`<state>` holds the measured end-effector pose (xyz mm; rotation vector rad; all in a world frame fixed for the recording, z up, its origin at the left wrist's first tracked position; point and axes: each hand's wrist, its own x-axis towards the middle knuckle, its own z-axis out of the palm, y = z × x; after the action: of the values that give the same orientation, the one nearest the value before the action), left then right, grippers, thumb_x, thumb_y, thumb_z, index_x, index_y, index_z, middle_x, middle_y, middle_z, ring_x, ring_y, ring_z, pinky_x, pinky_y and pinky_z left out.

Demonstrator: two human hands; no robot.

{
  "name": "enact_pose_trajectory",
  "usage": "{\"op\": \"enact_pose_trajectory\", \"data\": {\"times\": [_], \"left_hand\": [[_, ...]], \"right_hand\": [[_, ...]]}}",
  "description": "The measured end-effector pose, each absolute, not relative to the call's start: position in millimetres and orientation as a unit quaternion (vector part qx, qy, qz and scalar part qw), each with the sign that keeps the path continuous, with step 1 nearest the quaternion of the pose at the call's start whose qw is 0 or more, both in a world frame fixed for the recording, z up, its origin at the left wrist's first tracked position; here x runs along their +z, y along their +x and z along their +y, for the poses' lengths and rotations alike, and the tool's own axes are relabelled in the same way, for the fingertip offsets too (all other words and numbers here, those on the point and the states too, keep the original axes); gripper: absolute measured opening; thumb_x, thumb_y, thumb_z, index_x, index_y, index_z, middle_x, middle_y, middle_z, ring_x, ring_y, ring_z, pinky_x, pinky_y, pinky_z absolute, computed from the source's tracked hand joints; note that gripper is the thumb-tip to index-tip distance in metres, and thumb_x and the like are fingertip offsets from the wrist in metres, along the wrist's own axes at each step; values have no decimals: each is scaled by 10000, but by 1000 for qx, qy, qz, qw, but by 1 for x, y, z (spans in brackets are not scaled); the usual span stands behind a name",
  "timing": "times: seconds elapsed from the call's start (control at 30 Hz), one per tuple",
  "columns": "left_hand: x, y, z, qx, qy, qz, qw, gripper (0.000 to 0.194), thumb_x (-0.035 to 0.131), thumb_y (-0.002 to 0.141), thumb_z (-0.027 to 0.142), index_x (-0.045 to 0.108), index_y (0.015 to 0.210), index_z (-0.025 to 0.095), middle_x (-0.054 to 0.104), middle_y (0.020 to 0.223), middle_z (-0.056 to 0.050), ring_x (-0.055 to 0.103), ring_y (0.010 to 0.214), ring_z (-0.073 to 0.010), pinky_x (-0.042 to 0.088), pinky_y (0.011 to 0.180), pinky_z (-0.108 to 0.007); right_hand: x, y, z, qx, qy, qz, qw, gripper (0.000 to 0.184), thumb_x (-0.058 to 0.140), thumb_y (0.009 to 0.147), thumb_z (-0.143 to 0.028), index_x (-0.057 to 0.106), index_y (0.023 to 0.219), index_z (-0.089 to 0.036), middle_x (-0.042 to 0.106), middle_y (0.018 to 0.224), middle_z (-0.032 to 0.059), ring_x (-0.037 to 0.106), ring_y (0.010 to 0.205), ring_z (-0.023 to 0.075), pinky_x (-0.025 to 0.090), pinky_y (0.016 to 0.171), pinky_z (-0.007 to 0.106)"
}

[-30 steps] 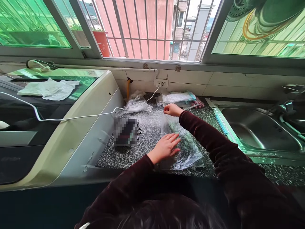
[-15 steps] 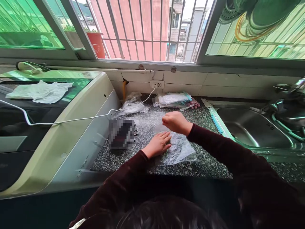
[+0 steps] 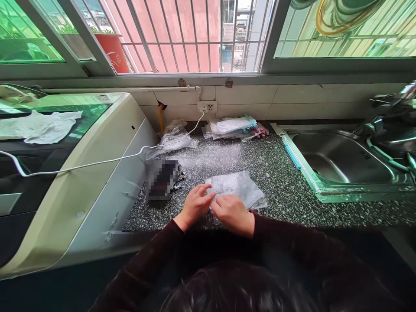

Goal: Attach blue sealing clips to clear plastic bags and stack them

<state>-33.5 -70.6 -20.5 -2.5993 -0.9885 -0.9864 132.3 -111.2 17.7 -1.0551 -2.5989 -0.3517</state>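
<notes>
A clear plastic bag (image 3: 242, 184), folded over on itself, lies flat on the speckled counter (image 3: 282, 182) in front of me. My left hand (image 3: 195, 204) is at the bag's left end, its fingers bent around that edge. Close beside it, my right hand (image 3: 234, 213) is closed on the near left part of the bag, and the fingertips of both hands almost meet. What lies under my right palm is hidden. A dark blurred-out rectangular device (image 3: 162, 180) rests to the left of my hands.
At the back lies a pile of flat plastic bags (image 3: 230, 125) with blue and pink edges. Crumpled clear plastic (image 3: 175, 138) sits left of it. A white cable (image 3: 130, 157) runs from the wall socket (image 3: 207, 106) over the washing machine (image 3: 107, 173). The sink (image 3: 344, 160) is on the right.
My right hand has drawn the bag's far end toward me, folding it over, and come down beside my left hand. My left hand has gone from lying flat on the bag to its left edge.
</notes>
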Motion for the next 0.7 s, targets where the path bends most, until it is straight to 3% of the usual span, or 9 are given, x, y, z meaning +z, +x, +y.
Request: {"op": "enact_pose_trajectory", "data": {"times": [0.1, 0.43, 0.6, 0.7], "left_hand": [[-21, -34, -75, -326, -889, -307, 94, 234, 484, 766, 84, 658, 882, 189, 610, 976, -92, 540, 912, -199, 475, 791, -335], [-15, -28, -86, -215, -948, -236, -4, 255, 495, 834, 265, 605, 1047, 176, 637, 1127, -79, 570, 984, -208, 452, 815, -349], [-10, -32, -87, -311, -904, -292, 8, 310, 466, 810, 169, 587, 1096, 181, 635, 1085, -98, 567, 958, -192, 445, 840, -355], [-8, -27, -83, -307, -892, -331, 23, 299, 457, 839, 218, 593, 1103, 195, 610, 1156, -99, 527, 1070, -215, 413, 911, -385]], "right_hand": [[21, 157, -113, -77, -389, -903, 164, 230, 497, 848, -365, 570, 769, -162, 570, 691, 40, 481, 639, 156, 276, 573, 290], [1, 241, -100, 7, -492, -865, 96, 118, 507, 827, -219, 557, 734, -166, 585, 729, 40, 512, 686, 145, 348, 616, 245], [27, 249, -84, 47, -497, -857, 128, 120, 505, 832, -248, 571, 761, -177, 603, 720, 26, 519, 656, 131, 348, 598, 235], [36, 241, -60, 45, -490, -859, 143, 128, 487, 839, -226, 588, 784, -171, 613, 754, 38, 531, 698, 137, 365, 636, 237]]}}
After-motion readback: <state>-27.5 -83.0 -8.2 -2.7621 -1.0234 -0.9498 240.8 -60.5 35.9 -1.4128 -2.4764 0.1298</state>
